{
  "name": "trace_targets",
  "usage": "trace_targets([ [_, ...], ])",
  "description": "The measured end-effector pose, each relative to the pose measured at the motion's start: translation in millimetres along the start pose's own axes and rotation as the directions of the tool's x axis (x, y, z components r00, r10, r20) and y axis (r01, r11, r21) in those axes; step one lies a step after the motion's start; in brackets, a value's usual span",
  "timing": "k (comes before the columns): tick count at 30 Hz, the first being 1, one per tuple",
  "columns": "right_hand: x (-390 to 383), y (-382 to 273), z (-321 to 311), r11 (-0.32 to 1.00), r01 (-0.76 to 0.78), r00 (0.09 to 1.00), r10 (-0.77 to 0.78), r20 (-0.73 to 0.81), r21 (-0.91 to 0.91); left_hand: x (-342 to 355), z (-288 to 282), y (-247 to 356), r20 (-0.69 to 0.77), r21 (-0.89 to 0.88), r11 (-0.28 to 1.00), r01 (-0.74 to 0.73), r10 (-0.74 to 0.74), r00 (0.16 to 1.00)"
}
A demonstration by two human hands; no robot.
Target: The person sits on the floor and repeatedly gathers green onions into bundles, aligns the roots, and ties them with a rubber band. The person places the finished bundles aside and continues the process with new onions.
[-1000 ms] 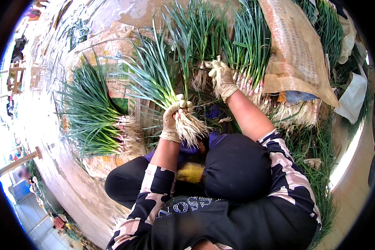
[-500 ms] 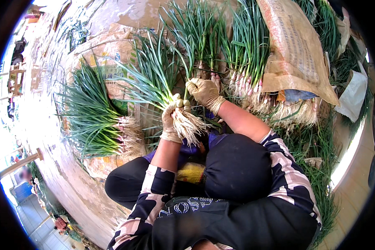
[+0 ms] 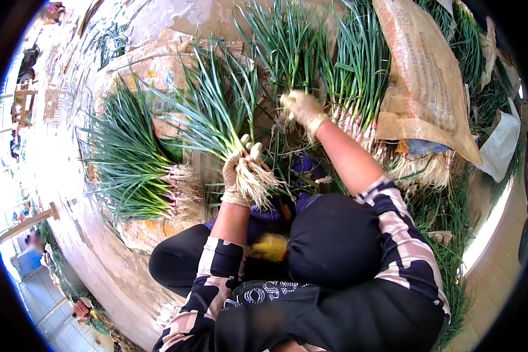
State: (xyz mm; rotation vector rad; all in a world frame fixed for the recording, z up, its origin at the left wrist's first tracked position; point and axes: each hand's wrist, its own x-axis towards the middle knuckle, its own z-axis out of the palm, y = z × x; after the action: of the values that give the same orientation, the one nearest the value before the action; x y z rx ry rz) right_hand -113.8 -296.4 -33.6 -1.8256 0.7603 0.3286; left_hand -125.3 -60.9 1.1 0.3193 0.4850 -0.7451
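My left hand (image 3: pixel 238 170), in a pale glove, is closed around a bunch of green garlic (image 3: pixel 227 126). The long green leaves fan up and to the left, and the whitish roots hang down to the right of my fingers. My gloved right hand (image 3: pixel 303 110) is apart from that bunch, over the lower ends of a smaller heap of green garlic (image 3: pixel 287 53) at the top middle. Its fingers are bent and somewhat blurred, so whether they grip a stalk is unclear.
Tied or stacked green garlic (image 3: pixel 132 161) lies to the left with roots facing me. More green garlic (image 3: pixel 358 70) lies at the right, partly under a tan woven sack (image 3: pixel 422 82). Loose green leaves (image 3: pixel 452 246) cover the ground by my right knee.
My right hand has moved away from the held bunch, up and to the right, to the heap at the top middle. My left hand has shifted slightly left with its bunch.
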Motion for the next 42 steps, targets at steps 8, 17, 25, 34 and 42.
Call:
trace_targets([
  [8, 38, 21, -15, 0.814, 0.001, 0.992, -0.074, -0.102, -0.581, 2, 11, -3, 0.19, -0.134, 0.938, 0.319, -0.291, 0.938],
  [17, -32, 74, -89, 0.568, 0.194, 0.981, -0.119, -0.153, 0.8, -14, 24, -9, 0.371, -0.081, 0.973, 0.215, -0.171, 0.913],
  [25, -52, 64, -65, 0.543, 0.252, 0.963, -0.225, -0.15, 0.801, -20, 36, -4, 0.394, 0.094, 0.986, 0.138, -0.164, 0.904],
  [34, -63, 74, -55, 0.7, 0.344, 0.93, -0.345, -0.125, 0.626, -15, 60, 19, 0.366, 0.426, 0.897, -0.114, -0.055, 0.929],
  [42, -111, 61, -27, 0.857, 0.261, 0.622, 0.202, 0.757, -0.444, -20, 60, 35, 0.276, 0.511, 0.838, -0.193, 0.053, 0.96],
])
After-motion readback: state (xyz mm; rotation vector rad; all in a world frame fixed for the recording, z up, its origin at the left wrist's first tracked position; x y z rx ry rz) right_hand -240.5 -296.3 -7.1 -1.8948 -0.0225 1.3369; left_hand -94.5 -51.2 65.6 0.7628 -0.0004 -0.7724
